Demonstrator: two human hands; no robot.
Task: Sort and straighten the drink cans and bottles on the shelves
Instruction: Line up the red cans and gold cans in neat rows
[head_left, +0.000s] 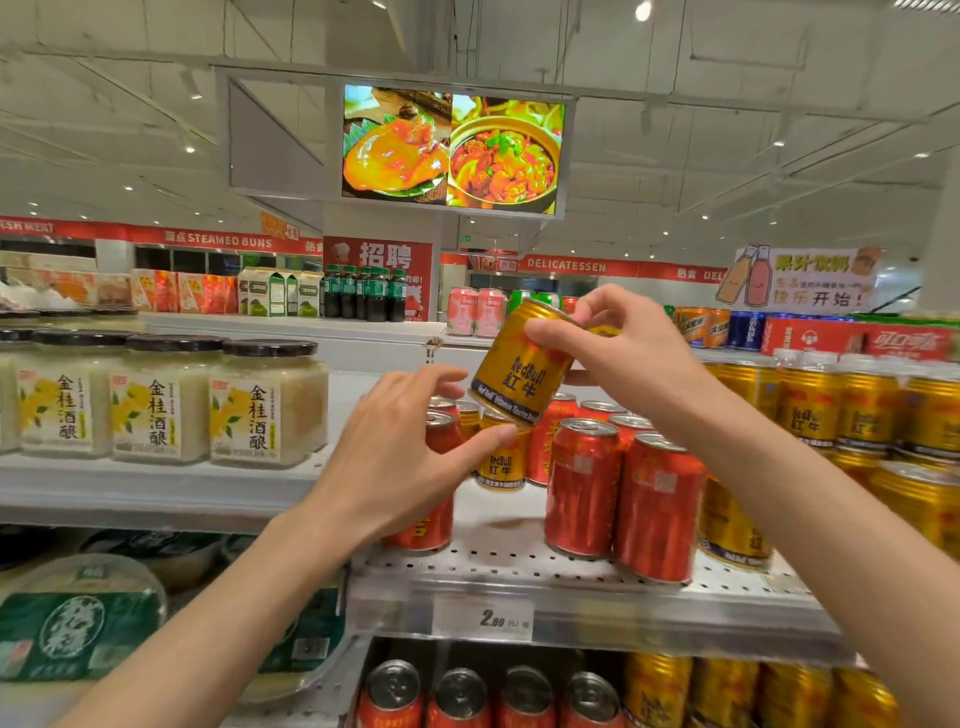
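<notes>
Your right hand (618, 343) holds a can (522, 364) tilted above the perforated shelf (571, 577). Directly below it another can (501, 457) stands upright, your left hand (400, 457) just to its left. Right of that, tall cans (618, 493) stand near the shelf's front edge, with stacked cans (857, 410) further right. Jars (265, 405) line the adjoining shelf on the left. More cans (519, 696) sit on the shelf below.
</notes>
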